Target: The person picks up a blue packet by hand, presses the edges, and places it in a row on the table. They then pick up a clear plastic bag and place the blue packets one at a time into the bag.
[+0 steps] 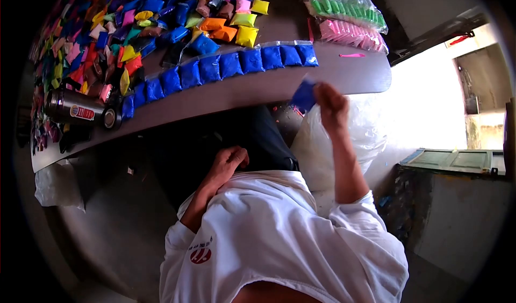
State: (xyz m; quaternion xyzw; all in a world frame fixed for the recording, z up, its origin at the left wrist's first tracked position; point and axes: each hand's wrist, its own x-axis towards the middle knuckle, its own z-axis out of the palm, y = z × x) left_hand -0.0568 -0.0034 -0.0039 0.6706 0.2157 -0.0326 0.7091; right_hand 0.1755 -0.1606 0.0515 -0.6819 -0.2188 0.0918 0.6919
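Note:
My right hand (331, 107) is closed on a small blue packet (304, 96), held up just off the table's front edge at the right. My left hand (230, 162) rests in my lap near the hem of the white shirt; its fingers are curled, and whatever may be in them is hidden. Along the front of the table (360, 73) runs a curved row of blue packets (230, 65), side by side, its right end close to the held packet. Behind the row lies a large heap of small packets (153, 3) in many colours.
A dark metal flask (80, 108) lies on its side at the table's left. Strips of pink packets (352, 34) and green packets (349, 10) lie at the back right, near a pink piece (352, 55). Below the table's right end stands a translucent plastic bag (368, 125).

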